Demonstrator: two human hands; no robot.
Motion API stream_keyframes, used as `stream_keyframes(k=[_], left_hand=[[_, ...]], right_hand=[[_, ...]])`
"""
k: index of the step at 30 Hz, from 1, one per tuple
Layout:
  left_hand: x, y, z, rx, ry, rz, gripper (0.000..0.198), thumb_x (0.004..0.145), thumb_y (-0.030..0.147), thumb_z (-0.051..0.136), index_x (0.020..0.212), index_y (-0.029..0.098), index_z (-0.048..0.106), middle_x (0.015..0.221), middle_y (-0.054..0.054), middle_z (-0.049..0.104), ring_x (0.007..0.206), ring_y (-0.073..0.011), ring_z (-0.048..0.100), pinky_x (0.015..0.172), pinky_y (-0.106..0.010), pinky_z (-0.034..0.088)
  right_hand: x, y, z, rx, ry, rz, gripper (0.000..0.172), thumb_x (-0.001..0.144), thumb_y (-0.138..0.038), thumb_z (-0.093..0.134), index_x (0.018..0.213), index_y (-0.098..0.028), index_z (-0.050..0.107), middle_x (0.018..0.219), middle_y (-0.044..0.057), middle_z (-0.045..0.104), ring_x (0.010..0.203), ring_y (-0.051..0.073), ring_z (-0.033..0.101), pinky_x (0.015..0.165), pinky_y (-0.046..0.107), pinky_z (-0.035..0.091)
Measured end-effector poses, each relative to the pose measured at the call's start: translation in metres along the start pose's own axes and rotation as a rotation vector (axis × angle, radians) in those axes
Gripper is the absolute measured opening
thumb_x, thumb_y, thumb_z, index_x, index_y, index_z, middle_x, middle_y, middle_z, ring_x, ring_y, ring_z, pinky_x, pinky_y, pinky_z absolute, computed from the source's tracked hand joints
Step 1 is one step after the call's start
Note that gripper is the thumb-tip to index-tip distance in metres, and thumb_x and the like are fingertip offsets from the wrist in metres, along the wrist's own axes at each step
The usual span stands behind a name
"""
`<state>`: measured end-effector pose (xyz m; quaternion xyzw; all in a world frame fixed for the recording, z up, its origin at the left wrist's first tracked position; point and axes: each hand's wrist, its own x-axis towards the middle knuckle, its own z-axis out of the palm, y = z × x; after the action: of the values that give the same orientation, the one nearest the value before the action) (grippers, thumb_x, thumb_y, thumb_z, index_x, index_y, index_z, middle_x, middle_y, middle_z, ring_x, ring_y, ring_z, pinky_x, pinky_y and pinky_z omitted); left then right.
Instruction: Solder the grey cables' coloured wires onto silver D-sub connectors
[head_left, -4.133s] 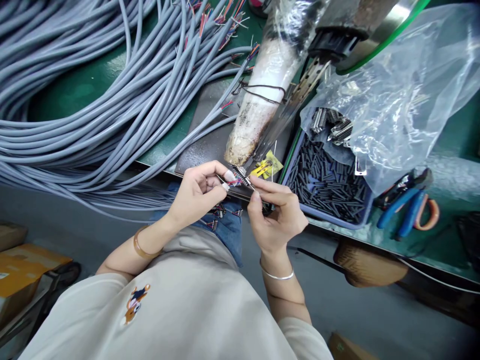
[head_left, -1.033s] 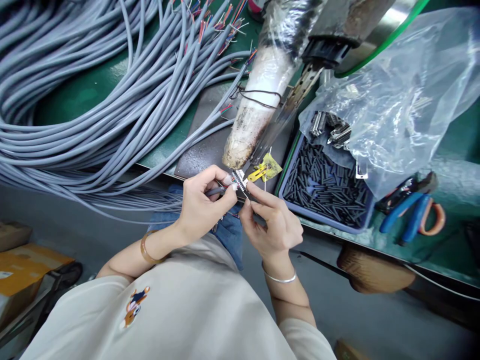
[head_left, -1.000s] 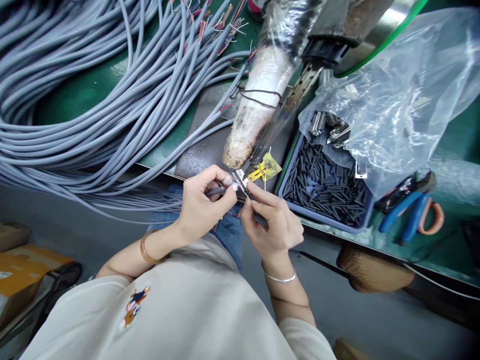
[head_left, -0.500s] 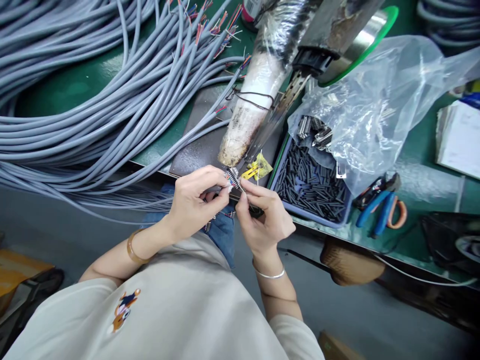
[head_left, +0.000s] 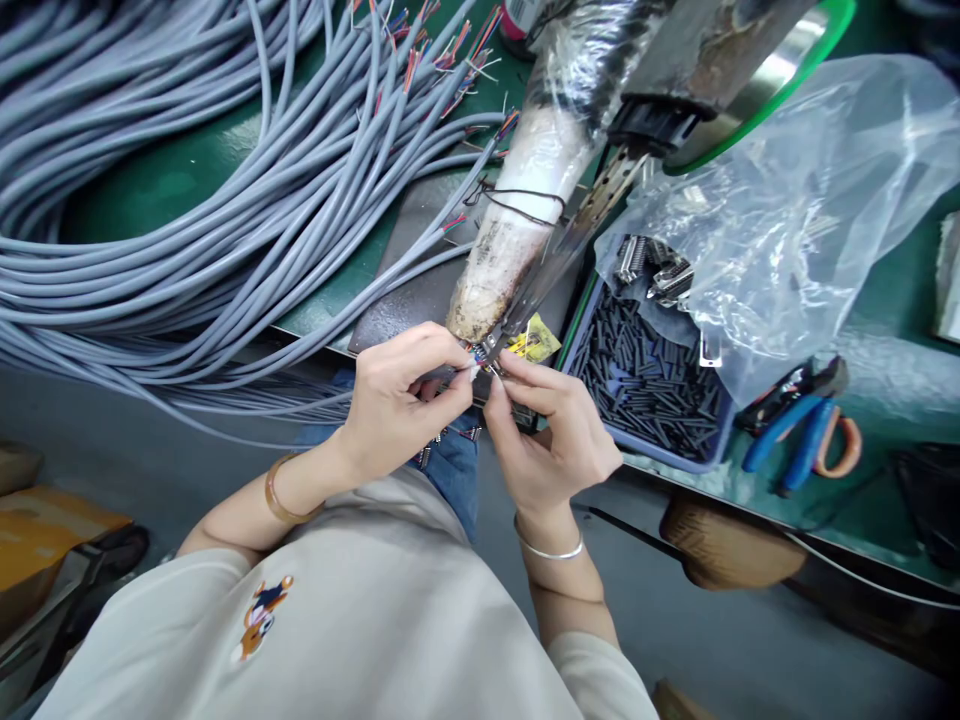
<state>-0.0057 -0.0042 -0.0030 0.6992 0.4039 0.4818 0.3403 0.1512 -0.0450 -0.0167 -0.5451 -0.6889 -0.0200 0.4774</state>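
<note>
My left hand [head_left: 401,400] pinches the stripped end of a grey cable, its coloured wires [head_left: 474,357] fanned out just under the tip of a soldering iron [head_left: 525,295] fixed in a taped, stained holder [head_left: 517,230]. My right hand [head_left: 551,430] is closed beside it, thumb and forefinger pinched at the same spot on something small that I cannot make out. Both hands meet at the bench's front edge.
A big bundle of grey cables [head_left: 187,210] covers the green bench at the left. A blue tray of black sleeving pieces [head_left: 652,370] sits to the right, with a clear plastic bag of metal connectors [head_left: 780,210] over it. Blue-handled cutters [head_left: 795,430] lie further right.
My hands have drawn closer together, and the wire ends now sit right at the iron's tip. The view has swung slightly.
</note>
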Motion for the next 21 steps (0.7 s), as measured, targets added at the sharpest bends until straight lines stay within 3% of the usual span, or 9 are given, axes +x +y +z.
stream_keyframes(k=[8, 14, 17, 20, 21], left_hand=[[-0.003, -0.001, 0.0, -0.037, -0.061, -0.078, 0.013, 0.081, 0.004, 0.066, 0.077, 0.016, 0.065, 0.075, 0.0, 0.066, 0.056, -0.0061, 0.048, 0.053, -0.018, 0.04], [-0.014, -0.002, 0.004, -0.128, -0.064, -0.124, 0.009, 0.085, 0.008, 0.068, 0.082, 0.016, 0.07, 0.081, -0.003, 0.072, 0.062, -0.008, 0.057, 0.054, -0.018, 0.042], [-0.021, -0.002, 0.001, -0.194, -0.091, -0.231, 0.009, 0.086, 0.014, 0.072, 0.094, 0.016, 0.074, 0.09, -0.006, 0.075, 0.066, -0.0091, 0.061, 0.057, -0.019, 0.047], [-0.027, -0.002, -0.007, -0.291, -0.115, -0.411, 0.036, 0.081, 0.018, 0.078, 0.116, 0.017, 0.072, 0.09, -0.005, 0.076, 0.062, -0.0082, 0.061, 0.058, -0.018, 0.05], [-0.028, -0.003, -0.01, -0.335, -0.146, -0.473, 0.037, 0.081, 0.02, 0.078, 0.117, 0.017, 0.072, 0.084, -0.004, 0.075, 0.06, -0.0081, 0.06, 0.057, -0.018, 0.05]], right_hand=[[-0.005, 0.004, -0.002, -0.089, -0.055, -0.172, 0.02, 0.088, -0.008, 0.074, 0.091, -0.022, 0.061, 0.105, 0.006, 0.082, 0.085, 0.014, 0.08, 0.073, 0.022, 0.063], [-0.015, 0.006, -0.009, -0.116, -0.057, -0.166, 0.017, 0.09, -0.01, 0.074, 0.099, -0.022, 0.066, 0.107, 0.005, 0.082, 0.084, 0.015, 0.08, 0.075, 0.023, 0.065], [-0.02, 0.005, -0.014, -0.116, -0.015, -0.171, 0.022, 0.084, -0.007, 0.079, 0.098, -0.02, 0.067, 0.105, 0.004, 0.082, 0.081, 0.015, 0.08, 0.076, 0.021, 0.065], [-0.025, 0.005, -0.016, -0.143, 0.048, -0.176, 0.024, 0.081, -0.007, 0.082, 0.094, -0.021, 0.067, 0.101, 0.003, 0.083, 0.078, 0.016, 0.08, 0.074, 0.022, 0.065], [-0.026, 0.005, -0.016, -0.152, 0.07, -0.18, 0.024, 0.08, -0.008, 0.082, 0.094, -0.021, 0.067, 0.1, 0.003, 0.083, 0.077, 0.016, 0.08, 0.072, 0.023, 0.065]])
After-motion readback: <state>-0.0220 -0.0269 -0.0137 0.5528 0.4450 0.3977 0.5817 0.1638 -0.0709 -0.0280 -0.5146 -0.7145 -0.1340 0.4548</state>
